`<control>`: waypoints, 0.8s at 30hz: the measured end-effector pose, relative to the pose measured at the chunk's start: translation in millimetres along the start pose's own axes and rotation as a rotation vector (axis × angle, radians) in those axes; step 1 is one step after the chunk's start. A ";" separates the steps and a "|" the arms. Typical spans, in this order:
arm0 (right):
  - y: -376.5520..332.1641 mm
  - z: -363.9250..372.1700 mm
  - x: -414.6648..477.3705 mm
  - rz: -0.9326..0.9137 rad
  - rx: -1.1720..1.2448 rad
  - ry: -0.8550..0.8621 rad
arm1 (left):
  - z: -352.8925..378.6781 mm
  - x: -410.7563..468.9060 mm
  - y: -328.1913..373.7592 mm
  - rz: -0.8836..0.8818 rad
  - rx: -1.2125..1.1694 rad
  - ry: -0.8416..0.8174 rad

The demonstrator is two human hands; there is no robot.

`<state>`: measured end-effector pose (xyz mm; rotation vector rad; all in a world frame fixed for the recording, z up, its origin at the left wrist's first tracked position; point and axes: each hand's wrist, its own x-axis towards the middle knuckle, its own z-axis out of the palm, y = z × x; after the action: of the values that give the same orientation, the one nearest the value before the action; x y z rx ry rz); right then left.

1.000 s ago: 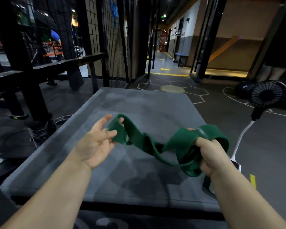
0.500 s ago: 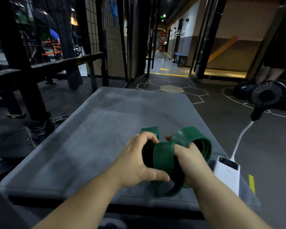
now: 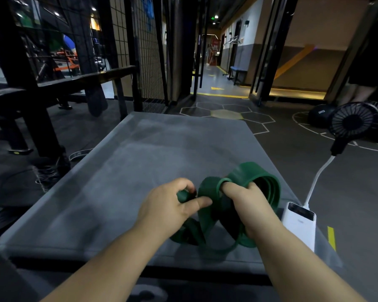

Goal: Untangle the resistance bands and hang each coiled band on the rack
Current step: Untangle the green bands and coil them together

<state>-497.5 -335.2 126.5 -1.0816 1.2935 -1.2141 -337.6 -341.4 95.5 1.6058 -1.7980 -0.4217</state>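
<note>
Band (image 3: 244, 171), one, green, partly coiled, over near right of gray pad (image 3: 162, 153). Left hand (image 3: 168, 205) pinches loose strand; right hand (image 3: 247, 205) grips coil. One white power bank (image 3: 299, 225), one fan (image 3: 354, 120), right.

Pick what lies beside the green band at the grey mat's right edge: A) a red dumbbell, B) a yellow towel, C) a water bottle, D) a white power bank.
D: a white power bank lies at the right edge of the mat, next to the green band, with a white cable running up to a small black fan.
</note>
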 end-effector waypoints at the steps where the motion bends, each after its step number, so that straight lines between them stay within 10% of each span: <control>1: -0.7 -2.7 1.6 -0.006 0.017 0.013 | 0.2 1.0 -0.8 -0.035 0.054 -0.034; 9: -2.1 -23.8 11.2 -0.015 0.200 0.075 | -3.3 18.0 -39.5 -0.351 0.273 -0.254; 14: -5.9 -22.9 10.1 -0.080 0.227 -0.017 | -14.5 14.4 -19.3 0.231 0.024 0.105; 24: -12.4 -19.0 5.4 -0.193 0.428 0.026 | -9.6 8.5 6.2 0.290 -0.053 -0.466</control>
<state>-517.2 -340.1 137.9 -0.8909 0.9026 -1.5677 -335.8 -346.6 108.6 1.2487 -2.3028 -0.7441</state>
